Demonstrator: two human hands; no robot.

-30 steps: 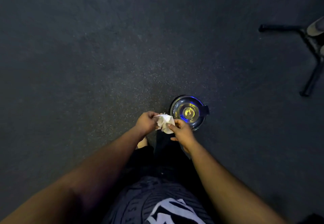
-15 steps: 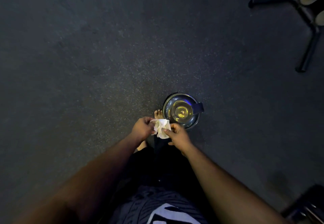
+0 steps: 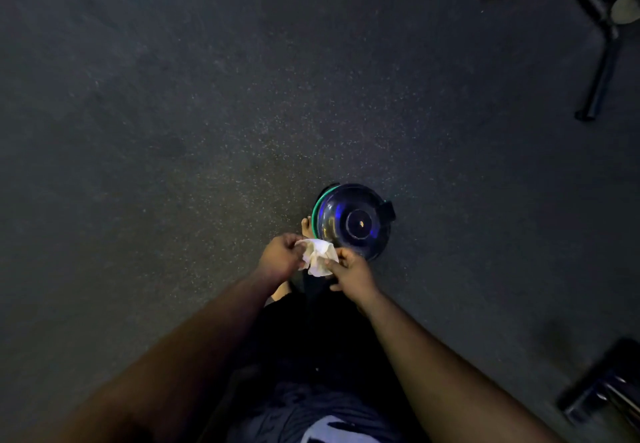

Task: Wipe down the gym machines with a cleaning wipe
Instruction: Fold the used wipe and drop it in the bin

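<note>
A crumpled white cleaning wipe (image 3: 319, 256) hangs between my two hands in front of my waist. My left hand (image 3: 280, 257) pinches its left edge with curled fingers. My right hand (image 3: 349, 272) pinches its right edge between thumb and fingertips. Just beyond my hands a round, dark, shiny dome-shaped object (image 3: 353, 221) with a green-lit rim sits on the floor. No gym machine's wiping surface lies under the wipe.
Dark speckled rubber floor (image 3: 173, 130) fills the view. Black tubular legs of a machine or bench (image 3: 602, 44) stand at the top right. Another dark metal frame (image 3: 602, 394) pokes in at the bottom right. My bare toes (image 3: 305, 227) show beside the dome.
The view has shifted, so the machine legs sit higher and a frame appeared at bottom right. The dome's glow turned from yellow to dark with a green rim. Both hands kept hold of the wipe.
</note>
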